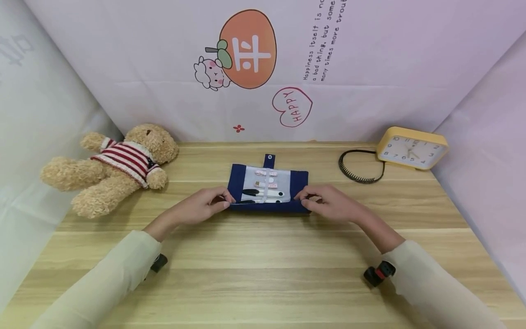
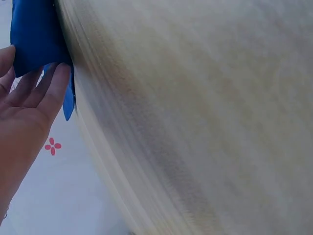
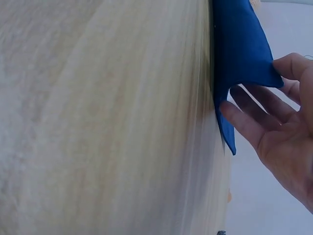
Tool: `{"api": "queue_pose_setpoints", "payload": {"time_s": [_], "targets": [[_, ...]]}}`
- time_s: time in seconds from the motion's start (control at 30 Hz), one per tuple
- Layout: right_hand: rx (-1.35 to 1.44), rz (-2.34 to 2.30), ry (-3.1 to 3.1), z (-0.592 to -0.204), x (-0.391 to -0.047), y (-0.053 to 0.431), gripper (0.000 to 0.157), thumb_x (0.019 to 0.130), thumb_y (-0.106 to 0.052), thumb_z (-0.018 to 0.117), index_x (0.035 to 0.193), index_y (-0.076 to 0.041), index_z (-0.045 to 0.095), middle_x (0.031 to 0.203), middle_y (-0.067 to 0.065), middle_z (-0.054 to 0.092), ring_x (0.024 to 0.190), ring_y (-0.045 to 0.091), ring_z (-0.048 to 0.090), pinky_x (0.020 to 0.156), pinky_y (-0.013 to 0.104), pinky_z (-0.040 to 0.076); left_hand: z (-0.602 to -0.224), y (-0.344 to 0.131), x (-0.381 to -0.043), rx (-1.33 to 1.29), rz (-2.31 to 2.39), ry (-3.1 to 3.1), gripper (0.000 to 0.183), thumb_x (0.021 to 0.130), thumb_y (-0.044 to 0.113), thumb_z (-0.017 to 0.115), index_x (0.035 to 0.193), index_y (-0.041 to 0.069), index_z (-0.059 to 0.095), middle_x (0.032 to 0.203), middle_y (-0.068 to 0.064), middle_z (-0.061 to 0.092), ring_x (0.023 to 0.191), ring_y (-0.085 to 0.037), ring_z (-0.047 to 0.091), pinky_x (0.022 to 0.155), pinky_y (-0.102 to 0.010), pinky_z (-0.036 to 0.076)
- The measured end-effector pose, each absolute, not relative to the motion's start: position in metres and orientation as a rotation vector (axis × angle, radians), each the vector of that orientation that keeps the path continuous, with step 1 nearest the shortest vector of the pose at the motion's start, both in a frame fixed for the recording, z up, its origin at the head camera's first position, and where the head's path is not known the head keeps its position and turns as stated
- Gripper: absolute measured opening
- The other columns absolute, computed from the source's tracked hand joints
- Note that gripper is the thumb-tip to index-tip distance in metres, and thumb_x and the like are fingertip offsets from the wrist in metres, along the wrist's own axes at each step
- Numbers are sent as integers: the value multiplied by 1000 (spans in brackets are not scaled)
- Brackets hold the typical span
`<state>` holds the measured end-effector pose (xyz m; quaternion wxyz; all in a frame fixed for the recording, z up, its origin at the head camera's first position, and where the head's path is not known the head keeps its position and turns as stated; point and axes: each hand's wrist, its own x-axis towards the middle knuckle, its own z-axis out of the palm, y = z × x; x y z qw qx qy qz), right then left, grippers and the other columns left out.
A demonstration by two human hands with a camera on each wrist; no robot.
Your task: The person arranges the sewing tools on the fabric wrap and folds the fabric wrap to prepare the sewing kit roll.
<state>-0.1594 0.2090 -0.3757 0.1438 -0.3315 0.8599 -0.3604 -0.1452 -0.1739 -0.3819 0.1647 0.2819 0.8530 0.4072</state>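
Observation:
A navy fabric case point(image 1: 299, 179) lies unfolded on the table, its pale lining facing up. Under an elastic strap point(image 1: 266, 176) inside it sit several slim tools, among them a white one with a black end point(image 1: 267, 193) and small pinkish-white pieces point(image 1: 265, 185). A snap tab point(image 1: 269, 161) sticks out at the far edge. My left hand point(image 1: 201, 205) pinches the near left corner of the case's front flap, thumb and fingers on either side. At the near right corner, my right hand point(image 1: 332, 203) pinches the same flap. Both wrist views show the flap point(image 3: 247, 46) lifted and bent upward.
A teddy bear point(image 1: 119, 176) in a striped sweater lies at the left. At the back right stand a yellow clock point(image 1: 412, 148) and a black toothed headband point(image 1: 356, 177). A printed white cloth wall point(image 1: 353, 109) rises behind the wooden table point(image 1: 263, 274).

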Motion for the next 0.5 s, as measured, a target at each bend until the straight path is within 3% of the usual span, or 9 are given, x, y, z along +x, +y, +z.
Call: {"api": "queue_pose_setpoints", "payload": {"time_s": [0.13, 0.27, 0.4, 0.5], "targets": [[-918, -1084, 2491, -377, -159, 209, 16, 105, -15, 54, 92, -17, 62, 123, 9, 69, 117, 27, 63, 93, 48, 51, -379, -173, -146, 769, 1182, 2428, 11, 108, 14, 50, 109, 12, 60, 125, -8, 66, 113, -25, 61, 86, -39, 54], [-847, -1139, 2518, -380, -159, 209, 15, 107, -16, 53, 102, -11, 67, 117, 7, 69, 112, 26, 61, 94, 47, 49, -380, -169, -148, 719, 1221, 2419, 8, 109, 12, 48, 106, 9, 55, 121, -13, 61, 111, -29, 60, 74, -35, 57], [-708, -1237, 2479, -384, -162, 207, 16, 107, -12, 53, 108, -4, 66, 109, 11, 60, 96, 26, 59, 81, 42, 56, -381, -163, -154, 658, 1220, 2450, 8, 109, 11, 47, 107, 7, 53, 111, -14, 59, 95, -27, 63, 67, -34, 58], [-586, -1296, 2417, -386, -166, 204, 15, 106, -9, 53, 107, 0, 64, 111, 17, 49, 84, 26, 57, 68, 39, 60, -382, -160, -159, 585, 1215, 2448, 9, 109, 11, 46, 109, 6, 54, 113, -16, 60, 80, -24, 64, 64, -34, 59]]}}
